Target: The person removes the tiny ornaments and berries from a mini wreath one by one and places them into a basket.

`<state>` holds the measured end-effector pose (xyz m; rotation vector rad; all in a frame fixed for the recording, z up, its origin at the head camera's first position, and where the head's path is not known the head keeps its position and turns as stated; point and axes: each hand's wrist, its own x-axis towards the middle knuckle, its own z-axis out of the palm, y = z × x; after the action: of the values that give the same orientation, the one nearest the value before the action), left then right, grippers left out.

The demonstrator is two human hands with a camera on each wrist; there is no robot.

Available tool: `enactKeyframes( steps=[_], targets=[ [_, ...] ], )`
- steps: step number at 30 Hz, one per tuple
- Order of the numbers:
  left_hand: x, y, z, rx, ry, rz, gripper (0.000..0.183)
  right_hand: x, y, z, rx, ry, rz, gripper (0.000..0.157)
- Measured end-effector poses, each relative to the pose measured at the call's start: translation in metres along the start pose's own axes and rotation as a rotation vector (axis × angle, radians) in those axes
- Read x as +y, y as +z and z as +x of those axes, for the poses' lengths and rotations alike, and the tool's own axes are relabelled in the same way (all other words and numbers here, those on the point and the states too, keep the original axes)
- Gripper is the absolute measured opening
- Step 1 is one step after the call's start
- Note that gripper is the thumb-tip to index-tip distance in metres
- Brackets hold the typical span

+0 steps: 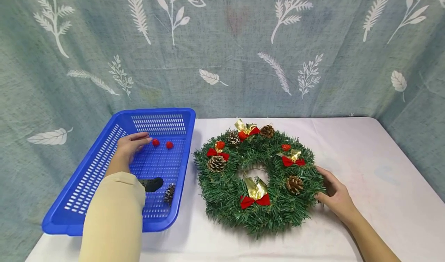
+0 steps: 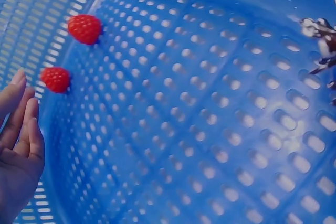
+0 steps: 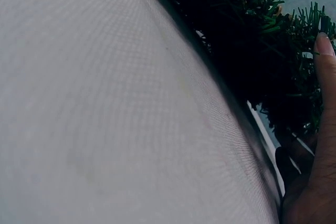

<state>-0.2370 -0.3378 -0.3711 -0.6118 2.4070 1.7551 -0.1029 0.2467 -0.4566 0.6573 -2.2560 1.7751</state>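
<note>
My left hand [image 1: 130,148] reaches into a blue plastic basket [image 1: 189,150], fingers extended near two red berries [image 1: 169,145]. In the left wrist view the fingertips come close to the nearer red berry [image 2: 56,79], and nothing is between thumb and fingers. A green Christmas wreath [image 1: 222,196] lies on the table, decorated with pinecones [image 1: 216,164], red berries and red bows [image 1: 255,201] with gold ribbon. My right hand [image 1: 335,196] grips its right edge. The right wrist view shows the thumb against the wreath's needles [image 3: 294,61], with the other fingers partly hidden in shadow.
A frosted pinecone [image 1: 169,194] lies near the basket's front right corner. The black wrist camera [image 1: 153,184] hangs over the basket from my left wrist. White cloth [image 1: 382,200] covers the table, and a leaf-patterned grey-green curtain [image 1: 236,72] stands behind it.
</note>
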Motion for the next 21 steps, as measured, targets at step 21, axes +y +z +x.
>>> enactKeyframes(
  steps=[21],
  targets=[
    [0.035, -0.012, -0.018, -0.188, 0.192, -0.153, 0.068, 0.001, -0.001, -0.001, -0.017, -0.004, -0.002, 0.073]
  ],
)
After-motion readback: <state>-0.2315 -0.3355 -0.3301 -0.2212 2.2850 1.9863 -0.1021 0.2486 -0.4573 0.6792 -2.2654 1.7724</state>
